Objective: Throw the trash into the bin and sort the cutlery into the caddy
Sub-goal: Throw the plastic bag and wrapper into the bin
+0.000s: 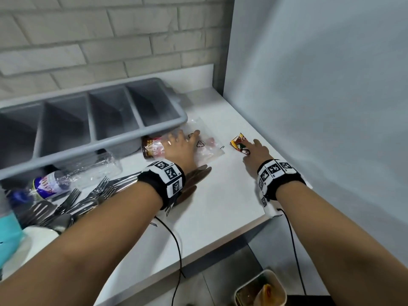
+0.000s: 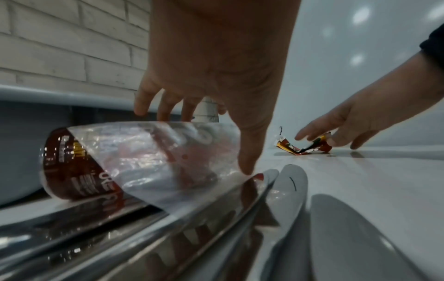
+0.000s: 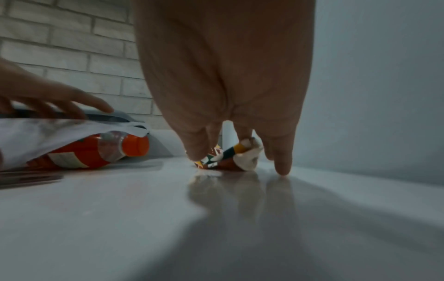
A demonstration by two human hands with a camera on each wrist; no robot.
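Forearms stretch out from the near edge of the white surface (image 1: 220, 206), one toward each piece of trash. Low at the near right, below the surface edge, a container (image 1: 260, 288) with what looks like food scraps shows; whether it is the bin I cannot tell.

At the left edge lies a heap of cutlery: forks (image 1: 88, 195), a slotted turner (image 1: 37, 212) and knives (image 1: 189, 177) whose blades pass under the left wrist. A crushed plastic bottle (image 1: 50, 184) lies among them, just in front of the grey four-compartment caddy (image 1: 92, 120), which stands along the far edge by the brick wall with every visible compartment empty. Sorting, I judge, has not begun.

Her left hand (image 1: 181, 146) hovers with spread, relaxed fingers (image 2: 141, 106) over a clear plastic bag (image 1: 205, 144) that drapes a brown-labelled bottle (image 1: 152, 146) beside the caddy's right end; the thumb tip meets the film, but nothing is gripped. Spreading the hand suits gathering loose, slippery film.

The right hand (image 1: 256, 153) is down on a small crumpled red and yellow wrapper (image 1: 239, 143) near the far right corner, by the grey wall. Its fingers (image 3: 197, 150) curl round the wrapper's sides while the little finger props on the surface, likely closing to pinch it, since so flat a scrap must be pinched off the top.
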